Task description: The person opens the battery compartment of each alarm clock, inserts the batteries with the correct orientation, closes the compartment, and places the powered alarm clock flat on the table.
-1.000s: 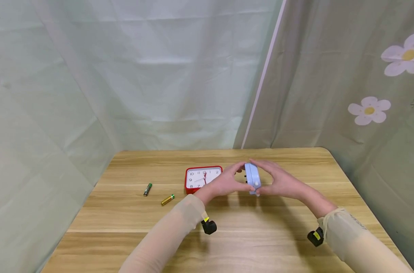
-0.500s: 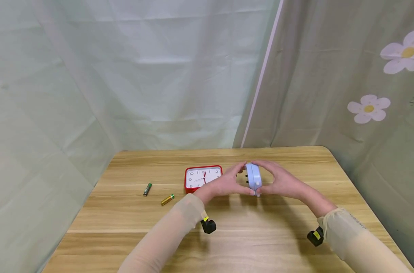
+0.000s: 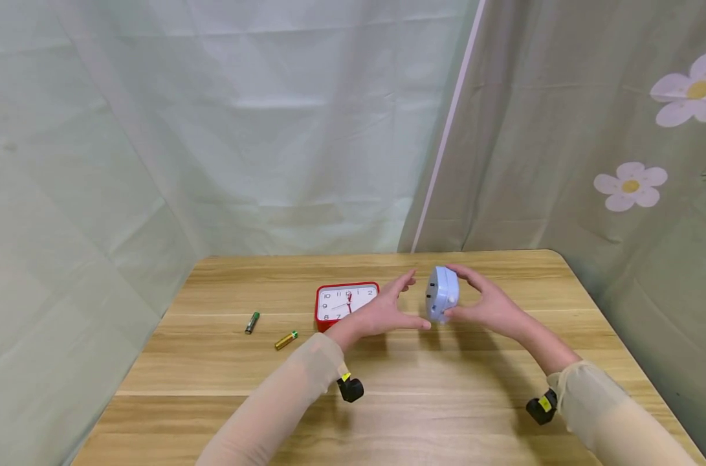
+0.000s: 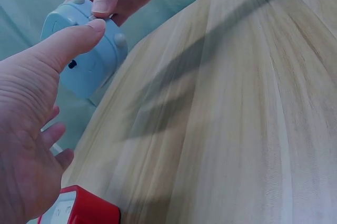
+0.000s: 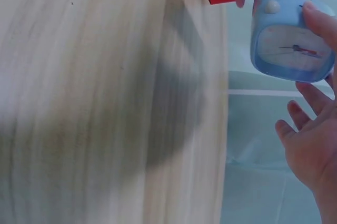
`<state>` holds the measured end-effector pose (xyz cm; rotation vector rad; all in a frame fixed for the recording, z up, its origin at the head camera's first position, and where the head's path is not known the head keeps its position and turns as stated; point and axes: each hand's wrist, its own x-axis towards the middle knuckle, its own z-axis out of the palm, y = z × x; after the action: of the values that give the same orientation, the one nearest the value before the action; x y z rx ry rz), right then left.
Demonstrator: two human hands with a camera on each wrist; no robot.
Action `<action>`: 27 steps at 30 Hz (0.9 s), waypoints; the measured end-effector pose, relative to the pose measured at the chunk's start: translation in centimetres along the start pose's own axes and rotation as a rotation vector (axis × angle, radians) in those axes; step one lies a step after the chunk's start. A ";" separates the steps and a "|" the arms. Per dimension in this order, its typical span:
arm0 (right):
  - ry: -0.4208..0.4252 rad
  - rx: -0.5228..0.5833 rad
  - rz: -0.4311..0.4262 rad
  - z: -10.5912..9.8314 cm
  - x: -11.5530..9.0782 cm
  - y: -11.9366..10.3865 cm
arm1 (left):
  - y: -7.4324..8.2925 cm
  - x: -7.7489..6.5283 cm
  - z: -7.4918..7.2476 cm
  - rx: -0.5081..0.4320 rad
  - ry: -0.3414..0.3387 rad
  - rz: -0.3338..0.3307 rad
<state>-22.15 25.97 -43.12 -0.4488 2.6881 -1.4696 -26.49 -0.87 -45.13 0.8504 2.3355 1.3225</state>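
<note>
A small light-blue alarm clock point(image 3: 444, 294) is held up over the right half of the table by my right hand point(image 3: 492, 312), thumb on one edge and fingers on the opposite one. Its back, with small black knobs, is turned left toward my left hand point(image 3: 382, 314). That hand is spread with thumb and fingers apart, and nothing is between them. In the left wrist view the left thumb overlaps the blue clock point(image 4: 87, 74). The right wrist view shows the clock's white dial point(image 5: 292, 50) and a pale round knob on its rim.
A red square clock point(image 3: 343, 304) lies face up, partly hidden behind the left hand. Left of it on the wooden table point(image 3: 446, 401) lie a dark battery with a green end point(image 3: 252, 323) and a gold battery point(image 3: 285, 340). Curtains point(image 3: 300, 129) hang behind the table.
Both hands were on the blue clock; the left has let go. The right hand has shifted the clock slightly right and up and turned it so more of its back shows.
</note>
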 end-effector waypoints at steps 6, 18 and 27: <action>0.052 0.092 -0.005 0.4 -0.2 0.6 | 0.1 0.0 0.6 -0.019 0.029 -0.018; 0.083 0.221 -0.020 1.2 -0.2 1.5 | 0.2 0.6 2.0 -0.147 0.053 -0.041; 0.097 0.271 -0.039 1.5 -0.4 1.5 | 0.0 1.0 2.2 -0.183 0.049 -0.039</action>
<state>-21.84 25.63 -45.21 -0.4245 2.5066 -1.8775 -26.09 1.25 -46.28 0.7207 2.2131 1.5282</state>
